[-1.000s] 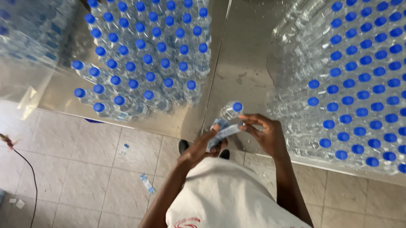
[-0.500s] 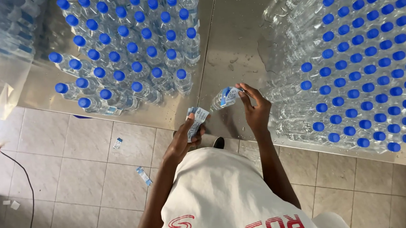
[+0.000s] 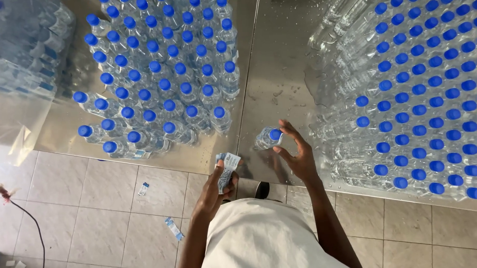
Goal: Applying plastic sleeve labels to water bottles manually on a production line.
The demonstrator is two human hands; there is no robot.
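Bottle stands by right hand; left hand pinches labels.

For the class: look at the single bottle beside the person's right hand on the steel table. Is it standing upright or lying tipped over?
Upright. The bottle shows its blue cap facing the camera, body foreshortened beneath, standing alone beside the open right hand.

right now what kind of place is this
Probably a small water bottling or labelling workshop. Blue-capped clear bottles stand in dense groups on a steel table, the left hand holds a stack of labels, and the right hand is at a single bottle.
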